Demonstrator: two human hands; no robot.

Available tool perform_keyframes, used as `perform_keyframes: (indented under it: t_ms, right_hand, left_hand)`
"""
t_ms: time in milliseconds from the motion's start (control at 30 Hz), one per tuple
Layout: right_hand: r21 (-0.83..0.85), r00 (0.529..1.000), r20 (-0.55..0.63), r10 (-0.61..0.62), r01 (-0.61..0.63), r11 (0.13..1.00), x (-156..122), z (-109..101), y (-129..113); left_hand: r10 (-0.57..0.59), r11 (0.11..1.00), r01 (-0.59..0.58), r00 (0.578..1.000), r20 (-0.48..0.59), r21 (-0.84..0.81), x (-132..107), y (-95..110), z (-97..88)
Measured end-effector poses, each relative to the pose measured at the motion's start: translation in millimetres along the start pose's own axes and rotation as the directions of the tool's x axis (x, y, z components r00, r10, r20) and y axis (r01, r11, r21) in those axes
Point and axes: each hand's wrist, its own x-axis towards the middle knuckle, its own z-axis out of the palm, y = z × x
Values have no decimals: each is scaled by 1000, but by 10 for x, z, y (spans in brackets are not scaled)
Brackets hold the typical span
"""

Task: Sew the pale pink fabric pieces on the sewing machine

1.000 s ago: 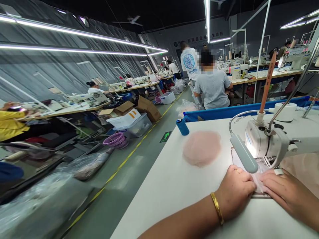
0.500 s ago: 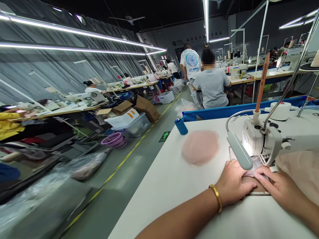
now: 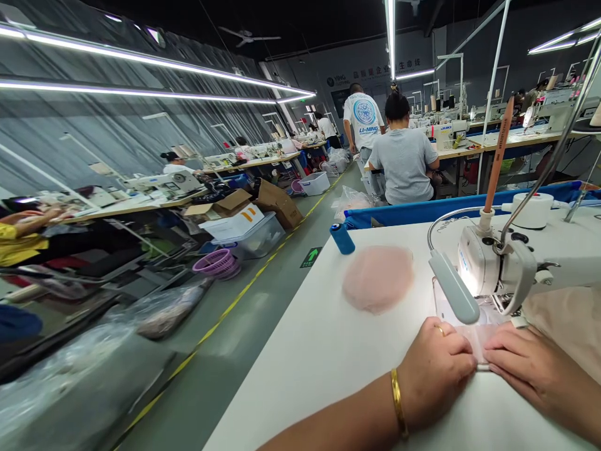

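Both hands are at the near side of a white sewing machine (image 3: 479, 258). A small piece of sheer pale pink fabric (image 3: 477, 339) stretches between them, just in front of the needle area. My left hand (image 3: 437, 360), with a ring and a gold bangle, is closed with thumb and fingers pressed together on the fabric's left side. On its right side my right hand (image 3: 528, 360) has its fingers bent and closed on the cloth. A grey lamp head (image 3: 454, 288) partly covers the machine bed. More sheer beige fabric (image 3: 570, 316) lies to the right, behind my right hand.
On the white table (image 3: 300, 382) lie a rounded pink fabric piece (image 3: 378, 279) and a blue thread spool (image 3: 342, 239). A brown pencil (image 3: 498, 156) stands on the machine. Leftward, boxes, a purple basket (image 3: 216, 264) and plastic-wrapped bundles line an aisle. Other people sit ahead.
Both hands have drawn slightly toward me, away from the needle. My left fingers have curled in, and the pale fabric now shows between the hands.
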Motion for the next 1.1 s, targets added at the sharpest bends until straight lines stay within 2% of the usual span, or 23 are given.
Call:
perform_keyframes:
  t_ms: [300,500,633,867,1100]
  right_hand:
    - [-154,999,-28,-36,31,988,44,16,36]
    - [-153,999,3,-47,47,987,129,14,84]
    - [-159,1000,10,21,-19,987,120,71,105]
    - [-234,986,-43,164,-170,957,78,225,178]
    - [-223,972,-117,206,-228,948,76,325,254]
  left_hand:
    - [0,999,1,1000,-27,42,64,-52,16]
    - [-16,996,19,999,-40,89,108,-96,8]
    - [-33,993,37,999,-39,109,144,-134,5]
    - [-68,982,81,995,-79,173,196,-224,72]
    - [-136,978,144,989,-64,150,213,-274,110]
